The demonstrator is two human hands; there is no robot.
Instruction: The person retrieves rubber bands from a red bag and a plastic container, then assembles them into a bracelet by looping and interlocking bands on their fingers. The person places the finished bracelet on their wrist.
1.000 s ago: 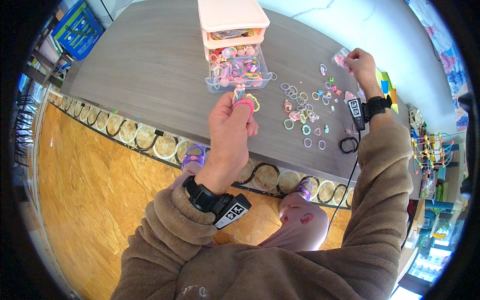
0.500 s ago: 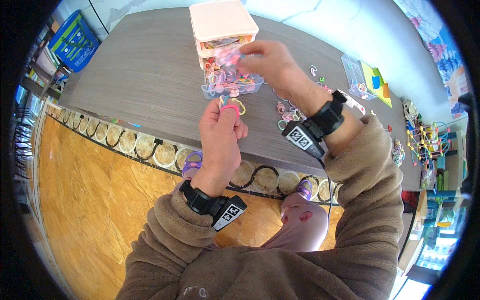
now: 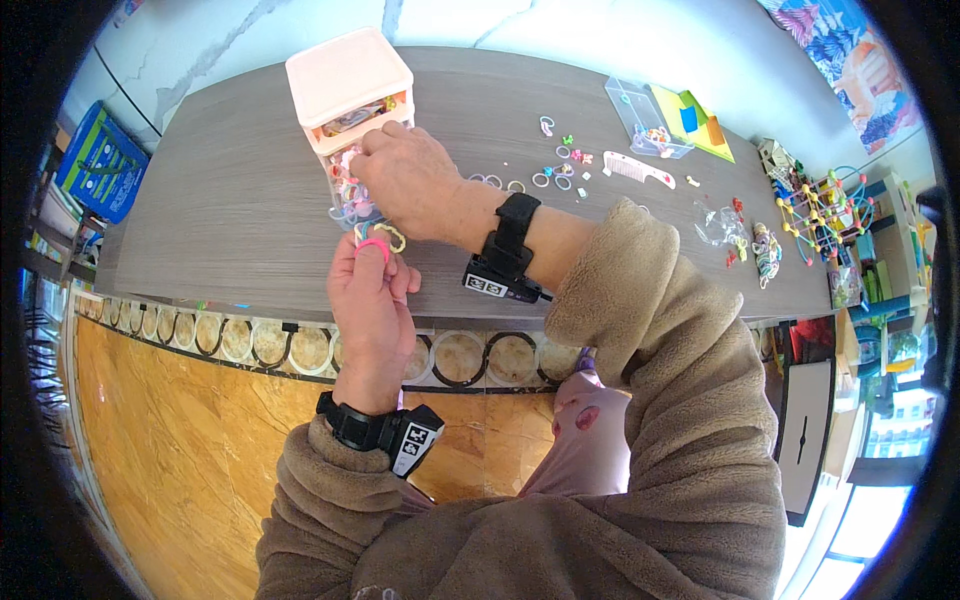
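My left hand (image 3: 372, 300) is closed on several hair ties (image 3: 377, 241), pink, pale yellow and blue, sticking up from between thumb and fingers. Just beyond it stands a peach plastic drawer box (image 3: 345, 78), with its lower clear drawer pulled out. Colourful hair ties (image 3: 350, 207) fill that drawer. My right hand (image 3: 412, 185) is over the drawer, its fingers curled down among the hair ties. The fingertips and whatever they pinch are mostly hidden. The back of this hand also covers the drawer's right part.
Loose hair ties (image 3: 563, 171) and a white comb (image 3: 638, 170) lie right of my right wrist. Farther right are a clear tray (image 3: 640, 118), a yellow card (image 3: 715, 142), a clear plastic bag (image 3: 715, 225) and a colourful bead toy (image 3: 820, 215). The table's front edge runs below my hands.
My right hand has come down from above the drawer into it; the blurred pink items at its fingers no longer show. The left hand keeps its hair ties. The view has shifted right.
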